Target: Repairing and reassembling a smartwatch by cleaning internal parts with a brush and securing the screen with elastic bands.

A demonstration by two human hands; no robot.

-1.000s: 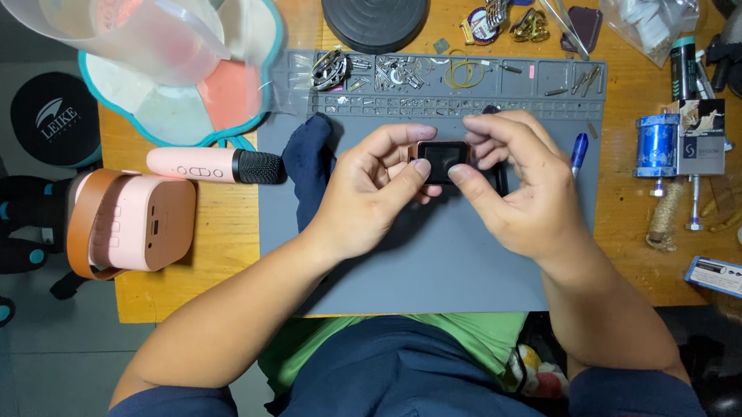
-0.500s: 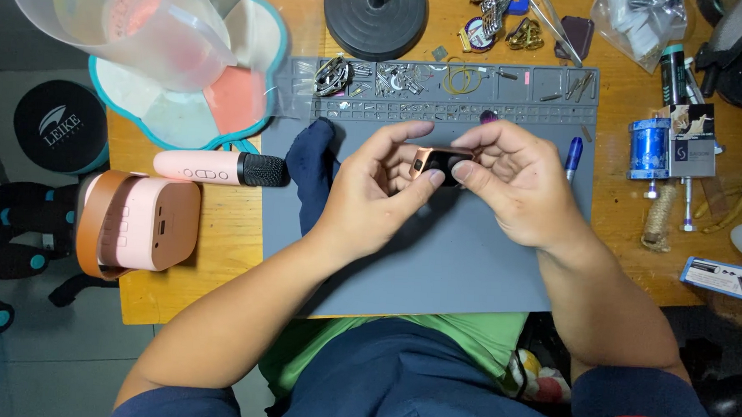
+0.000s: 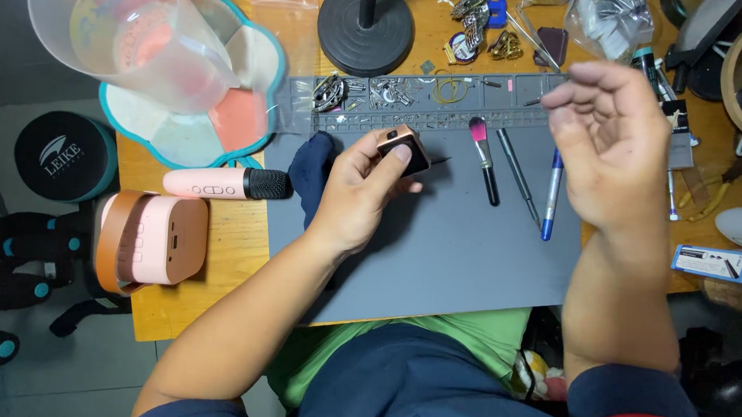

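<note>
The left hand point(image 3: 364, 183) is clamped on a small rose-gold device point(image 3: 402, 148) with a dark face, held just above the far-left part of the grey work mat point(image 3: 436, 245). The right hand point(image 3: 607, 144) hangs empty, fingers loosely curled, over the mat's far-right corner. By my reading the device is picked up but unopened; a brush point(image 3: 483, 155), thin probe point(image 3: 518, 175) and blue pen point(image 3: 550, 195) lie unused on the mat. Off the mat's right edge sits a flat blue-and-white box point(image 3: 719, 264) with an orange patch.
</note>
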